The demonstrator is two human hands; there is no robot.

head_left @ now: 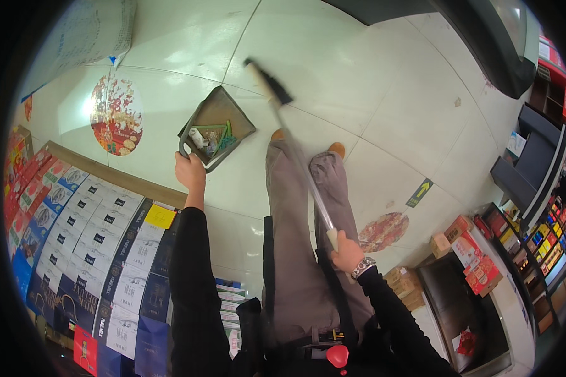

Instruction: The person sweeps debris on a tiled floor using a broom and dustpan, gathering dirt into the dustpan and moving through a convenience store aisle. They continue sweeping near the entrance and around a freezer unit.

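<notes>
My left hand is closed on the handle of a dark dustpan, held out to the left of my feet. Scraps of litter, some green and some white, lie inside the pan. My right hand, with a metal watch or bracelet at the wrist, grips the pale end of a broom's metal handle. The dark bristles of the broom head, slightly blurred, are beyond my feet, to the right of the dustpan and apart from it.
Stacked milk cartons with a yellow price card stand at the left. Round floor stickers and a green arrow sticker mark the tiles. Cardboard boxes, a dark counter and shelves are at the right.
</notes>
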